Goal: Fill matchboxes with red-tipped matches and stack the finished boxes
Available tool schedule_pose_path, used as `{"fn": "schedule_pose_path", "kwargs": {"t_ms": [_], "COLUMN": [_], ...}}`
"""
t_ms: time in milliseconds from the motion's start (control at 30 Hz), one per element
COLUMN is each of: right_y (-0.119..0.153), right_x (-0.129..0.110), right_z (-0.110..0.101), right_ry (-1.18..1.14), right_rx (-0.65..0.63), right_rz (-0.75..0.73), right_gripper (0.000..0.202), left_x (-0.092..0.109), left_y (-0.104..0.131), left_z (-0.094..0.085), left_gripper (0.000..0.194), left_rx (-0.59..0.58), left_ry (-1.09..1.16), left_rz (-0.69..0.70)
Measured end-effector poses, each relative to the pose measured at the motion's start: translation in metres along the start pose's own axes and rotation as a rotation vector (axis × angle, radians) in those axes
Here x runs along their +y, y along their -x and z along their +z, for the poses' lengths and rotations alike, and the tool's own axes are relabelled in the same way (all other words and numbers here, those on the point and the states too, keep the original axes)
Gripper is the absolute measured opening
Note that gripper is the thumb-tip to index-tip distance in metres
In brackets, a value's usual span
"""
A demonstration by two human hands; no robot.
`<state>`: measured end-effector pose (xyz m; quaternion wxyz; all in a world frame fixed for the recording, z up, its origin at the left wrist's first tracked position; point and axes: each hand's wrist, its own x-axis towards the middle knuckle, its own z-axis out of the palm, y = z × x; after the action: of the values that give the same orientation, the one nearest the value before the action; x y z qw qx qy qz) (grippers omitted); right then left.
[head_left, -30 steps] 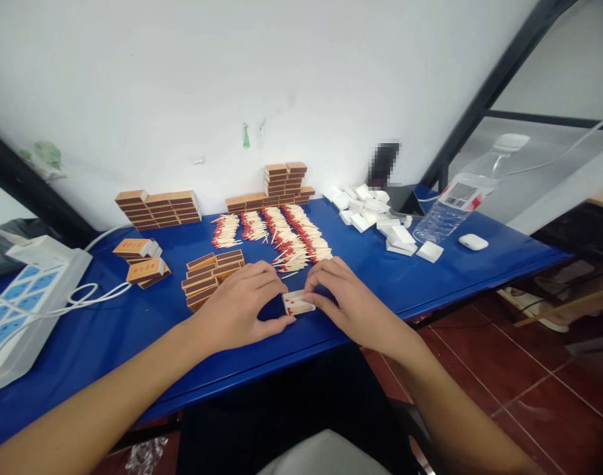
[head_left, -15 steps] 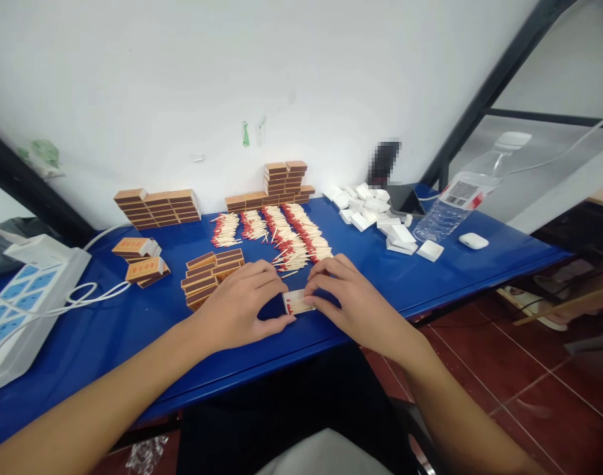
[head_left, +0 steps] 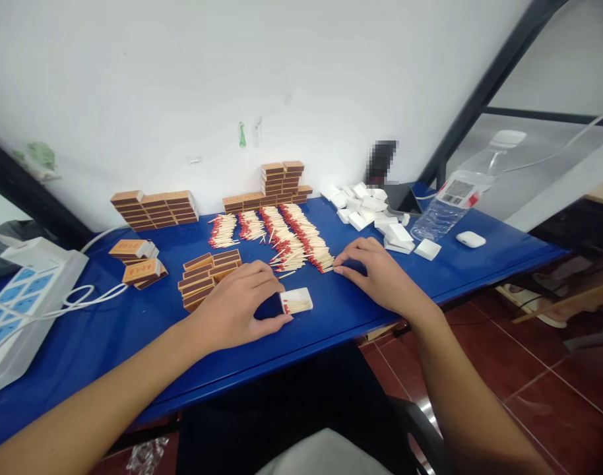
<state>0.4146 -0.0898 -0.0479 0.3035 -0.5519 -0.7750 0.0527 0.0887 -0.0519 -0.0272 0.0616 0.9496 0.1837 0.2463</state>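
Observation:
A small white tray (head_left: 304, 295) with some red-headed matches in it lies on the blue table. My left hand (head_left: 239, 307) is at its left end, thumb and fingers apart around that end. My right hand (head_left: 375, 270) is at the right edge of the match rows (head_left: 309, 237), its thumb and index fingertips pinched at the match ends; whether matches are between them is too small to tell. Brown matchboxes (head_left: 210, 274) stand just behind my left hand.
Stacked matchboxes (head_left: 156, 210) stand along the wall, with loose ones (head_left: 142, 269) at the left beside a power strip (head_left: 29, 303). White empty trays (head_left: 363, 203), a plastic bottle (head_left: 454, 191) and a white case (head_left: 470, 239) are at the right.
My right hand has left the white tray and moved right and away from me to the match rows. My left hand has stayed beside the tray.

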Motion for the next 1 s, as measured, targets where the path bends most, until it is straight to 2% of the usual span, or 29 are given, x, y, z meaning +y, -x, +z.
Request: {"fn": "schedule_pose_path", "kwargs": {"t_ms": [633,1000], "right_y": [-0.001,0.001], "right_x": [-0.001,-0.016], "right_z": [0.002,-0.002], "right_ry": [-0.025,-0.014], "right_rx": [-0.017,-0.053], "right_rz": [-0.025,-0.033], "right_gripper": [0.014,0.014], "left_x": [0.000,-0.001], "left_y": [0.000,0.000], "left_z": [0.000,0.001], "left_gripper": [0.028,0.028], "left_rx": [0.004,0.020], "left_ry": [-0.001,-0.026], "left_rz": [0.007,0.022]}}
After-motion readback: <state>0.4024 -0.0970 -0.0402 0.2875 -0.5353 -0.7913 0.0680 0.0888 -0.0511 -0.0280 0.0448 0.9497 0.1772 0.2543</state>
